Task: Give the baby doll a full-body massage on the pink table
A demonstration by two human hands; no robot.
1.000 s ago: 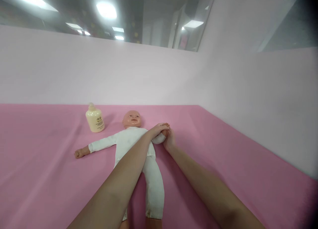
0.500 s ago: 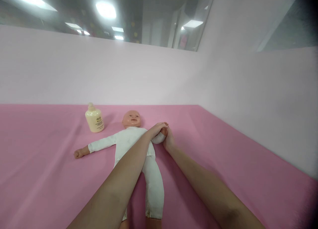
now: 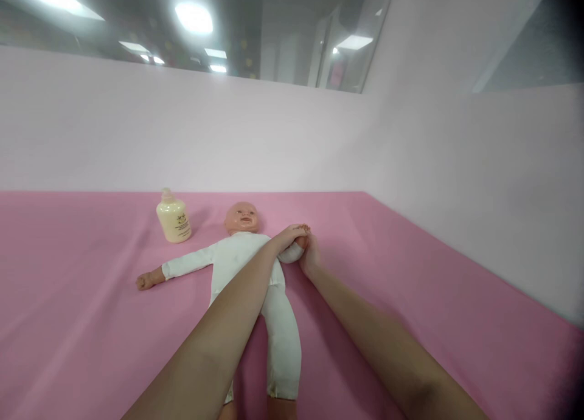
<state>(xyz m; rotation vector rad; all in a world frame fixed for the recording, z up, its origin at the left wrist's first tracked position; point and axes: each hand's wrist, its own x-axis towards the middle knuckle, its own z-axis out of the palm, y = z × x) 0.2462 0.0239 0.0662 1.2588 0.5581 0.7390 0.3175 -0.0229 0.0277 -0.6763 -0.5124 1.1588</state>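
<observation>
The doll (image 3: 235, 256) lies lengthwise twelve-to-six, toward eight o'clock from the nearer left hand (image 3: 287, 236) and the right hand (image 3: 311, 259), both clasping its small hand (image 3: 301, 241) with their fingers.

The doll (image 3: 235, 256) looks like matt cloth, with a smooth, shiny plastic head (image 3: 242, 218); at that head's nine o'clock, the bottle (image 3: 173, 219) is glossy plastic. I see a matt, softly creased cloth sheet (image 3: 387, 256) beneath, a smooth, matt wall (image 3: 255, 134) at my twelve o'clock, and shiny glass (image 3: 292, 37) at eleven.
</observation>
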